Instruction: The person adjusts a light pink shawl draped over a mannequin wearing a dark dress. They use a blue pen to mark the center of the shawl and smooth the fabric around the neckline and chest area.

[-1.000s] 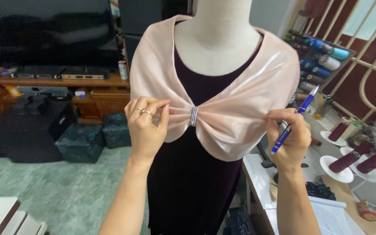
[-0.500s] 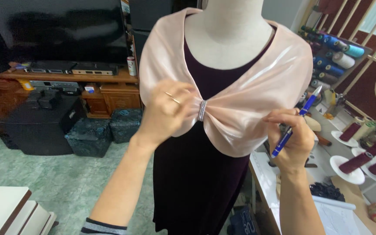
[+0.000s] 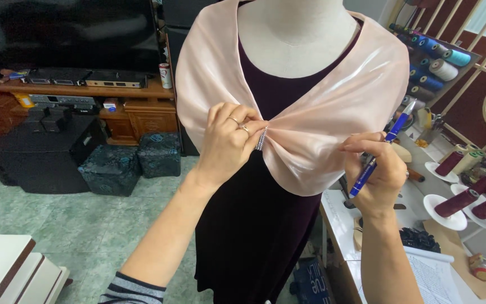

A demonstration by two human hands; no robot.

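Item: pale pink satin shawl, draped round the shoulders of a white dress form over a dark plum velvet dress. The two sides of the shawl meet at chest height, gathered through a small rhinestone clasp, from which the folds fan out to both sides.

Left hand: fingers curled and closed on the gathered satin just beside the clasp, thumb and forefinger pinching the cloth (two rings on the fingers). The pinch appears to keep the gathers bunched at the centre so the drape holds its shape.

Right hand: closed round a blue pen, tip upward, while its fingertips touch the lower right fold of the shawl. The pen looks parked in the grip to leave the fingertips free for the cloth.

Surroundings: white worktable at right, bearing maroon thread cones on white stands; a wall rack of thread spools above; a wooden media cabinet at left under a dark television; two patterned stools on the green tile floor.
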